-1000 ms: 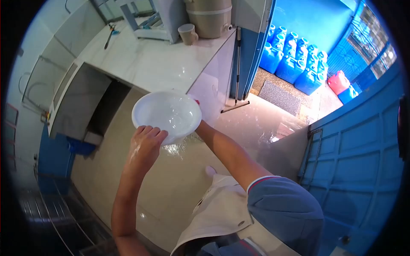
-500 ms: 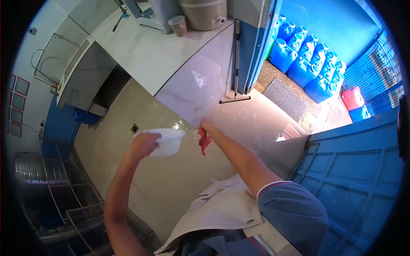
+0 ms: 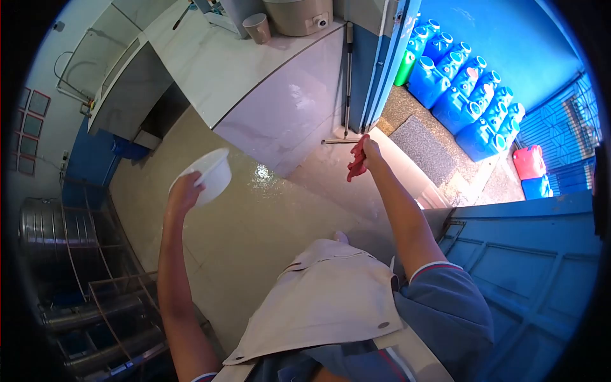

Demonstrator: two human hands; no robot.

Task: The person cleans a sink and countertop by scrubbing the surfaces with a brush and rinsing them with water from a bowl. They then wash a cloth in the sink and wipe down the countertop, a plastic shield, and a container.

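Observation:
My left hand (image 3: 184, 194) grips the rim of a white plastic basin (image 3: 215, 179), which is tilted on its side above the tiled floor (image 3: 254, 223). My right hand (image 3: 371, 155) is closed on a crumpled red cloth (image 3: 357, 162) that hangs from the fingers. The two hands are wide apart. Behind the cloth, a squeegee (image 3: 347, 89) leans upright by the door frame, its blade on the floor. Wet, shiny patches show on the floor ahead of the basin.
A marble-topped counter (image 3: 210, 70) carries a cup (image 3: 256, 28) and a beige container (image 3: 299, 16). Blue jugs (image 3: 455, 108) stand beyond the doorway, near a grey mat (image 3: 423, 148). A blue door (image 3: 528, 267) is at right, metal racks (image 3: 89, 254) at left.
My left hand has moved left with the basin, which is now more tilted. My right hand has moved right and farther forward with the red cloth. The view has shifted slightly.

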